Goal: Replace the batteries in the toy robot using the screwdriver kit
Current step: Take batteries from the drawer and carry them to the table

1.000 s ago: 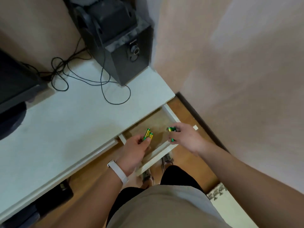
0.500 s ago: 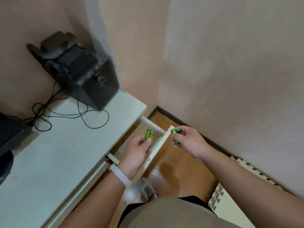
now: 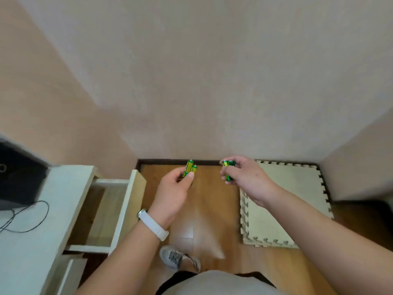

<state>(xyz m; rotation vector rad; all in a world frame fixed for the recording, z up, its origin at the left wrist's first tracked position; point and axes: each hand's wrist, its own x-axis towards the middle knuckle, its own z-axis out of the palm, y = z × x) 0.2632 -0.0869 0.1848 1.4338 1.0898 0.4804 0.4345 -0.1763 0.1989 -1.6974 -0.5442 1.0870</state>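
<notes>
My left hand (image 3: 172,192) pinches two green-and-yellow batteries (image 3: 190,168) that stick up above thumb and fingers. My right hand (image 3: 244,177) grips more green batteries (image 3: 228,163); their tops show above the fingers and one end shows below at the palm. Both hands hover over the wooden floor, to the right of the open drawer (image 3: 127,201). The toy robot and the screwdriver kit are not in view.
A white desk (image 3: 32,241) with its drawer pulled out stands at the left; a black speaker (image 3: 19,177) and a thin black cable (image 3: 32,218) lie on it. A cream foam mat (image 3: 285,201) lies on the floor at the right. The wall is close ahead. A grey shoe (image 3: 174,257) is below.
The view has swung right, away from the desk. Both hands have left the drawer with the batteries and now hang over the floor; the drawer stays open.
</notes>
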